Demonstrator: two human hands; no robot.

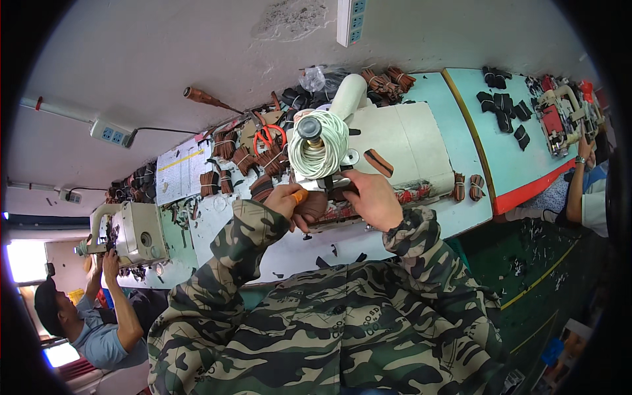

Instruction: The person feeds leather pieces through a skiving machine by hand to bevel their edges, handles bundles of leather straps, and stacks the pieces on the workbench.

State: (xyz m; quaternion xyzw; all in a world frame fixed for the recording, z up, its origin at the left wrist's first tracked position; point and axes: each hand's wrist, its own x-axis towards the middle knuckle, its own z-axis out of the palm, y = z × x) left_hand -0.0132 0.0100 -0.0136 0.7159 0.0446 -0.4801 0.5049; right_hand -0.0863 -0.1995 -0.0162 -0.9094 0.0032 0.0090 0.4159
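Note:
In front of me stands a cream-coloured sewing-type machine (401, 135) with a thick coil of whitish cord (296, 155) around its post. My left hand (287, 203) is closed at its front, around a small orange-handled tool (300, 196). Under those fingers lies a brown leather-like piece (317, 207). Close to the machine's working point, my right hand (374, 199) is closed, its thumb and forefinger at the brown piece's right end. The fingertips are partly hidden there. A brown strip with dark edges (378, 162) rests on the machine bed.
Tied brown bundles (270, 160) and orange-handled scissors (268, 136) lie behind on the left. A screwdriver (207, 99) leans by the wall. Dark scraps litter the table's front edge (322, 262). Co-workers sit at a machine on the left (135, 237) and another on the right (559, 122).

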